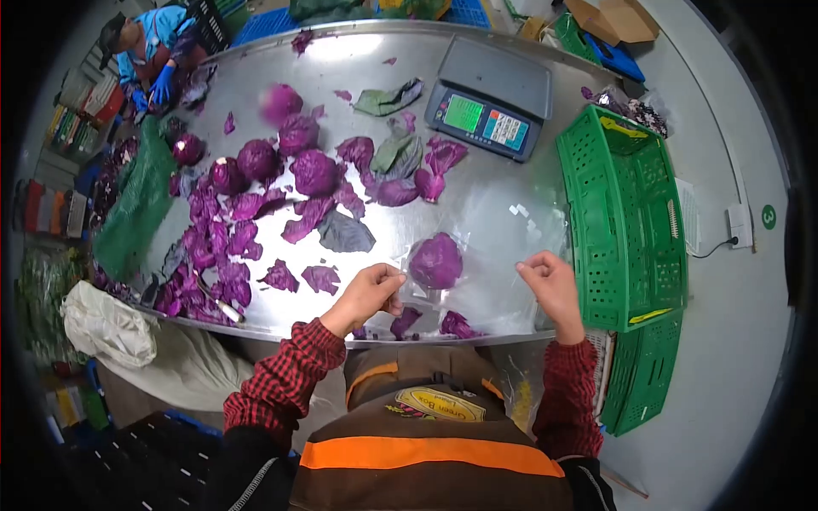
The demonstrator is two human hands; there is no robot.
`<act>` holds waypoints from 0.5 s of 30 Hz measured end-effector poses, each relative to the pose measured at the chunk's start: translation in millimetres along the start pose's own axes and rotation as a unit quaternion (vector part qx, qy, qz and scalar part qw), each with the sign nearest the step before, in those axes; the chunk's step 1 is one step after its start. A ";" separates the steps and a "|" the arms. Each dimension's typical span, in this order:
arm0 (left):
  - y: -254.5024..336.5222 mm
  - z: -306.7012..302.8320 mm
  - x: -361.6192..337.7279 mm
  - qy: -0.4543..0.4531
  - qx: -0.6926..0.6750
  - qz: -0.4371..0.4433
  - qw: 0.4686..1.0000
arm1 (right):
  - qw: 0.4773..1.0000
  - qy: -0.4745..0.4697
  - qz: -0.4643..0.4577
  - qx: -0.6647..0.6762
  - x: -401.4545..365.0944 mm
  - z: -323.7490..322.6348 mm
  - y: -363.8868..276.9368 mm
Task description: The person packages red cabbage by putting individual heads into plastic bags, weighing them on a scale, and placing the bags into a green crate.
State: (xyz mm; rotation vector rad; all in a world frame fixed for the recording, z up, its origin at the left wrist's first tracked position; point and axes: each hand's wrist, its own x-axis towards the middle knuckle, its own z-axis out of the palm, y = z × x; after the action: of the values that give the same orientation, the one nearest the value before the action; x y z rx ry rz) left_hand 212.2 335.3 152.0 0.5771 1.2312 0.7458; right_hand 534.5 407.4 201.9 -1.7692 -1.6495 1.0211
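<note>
A red cabbage rests on the metal table in front of me, between my two hands. Under and around it lies a clear plastic film, faint except where it catches the light. To the left of the cabbage, my left hand is closed, thumb and fingers pinched at what looks like the film's edge. My right hand pinches likewise on the right side, near the crate. The film is hard to see right at the fingertips. Loose purple leaves lie at the table's near edge.
Several more cabbages and loose leaves cover the table's left half, near a green net and a knife. A digital scale stands at the back right. Green crates line the right side. A gloved co-worker is far left.
</note>
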 end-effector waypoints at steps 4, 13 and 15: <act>-2.9 -2.0 -12.6 -0.008 -0.018 -0.040 0.999 | 0.981 0.079 -0.171 -0.055 -18.5 13.0 -49.9; -8.7 -19.9 -26.8 -0.004 0.128 0.002 0.992 | 0.926 -0.179 -0.308 -0.128 -55.8 128.6 -75.6; -7.1 -19.9 -29.6 -0.003 0.125 -0.008 0.992 | 0.928 -0.189 -0.296 -0.125 -58.7 134.3 -78.0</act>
State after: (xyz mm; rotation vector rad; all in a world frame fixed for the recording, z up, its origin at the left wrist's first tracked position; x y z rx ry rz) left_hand 189.7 307.9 160.2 0.7730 1.3319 0.5798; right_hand 381.5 343.3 195.2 -1.1068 -2.4437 0.9200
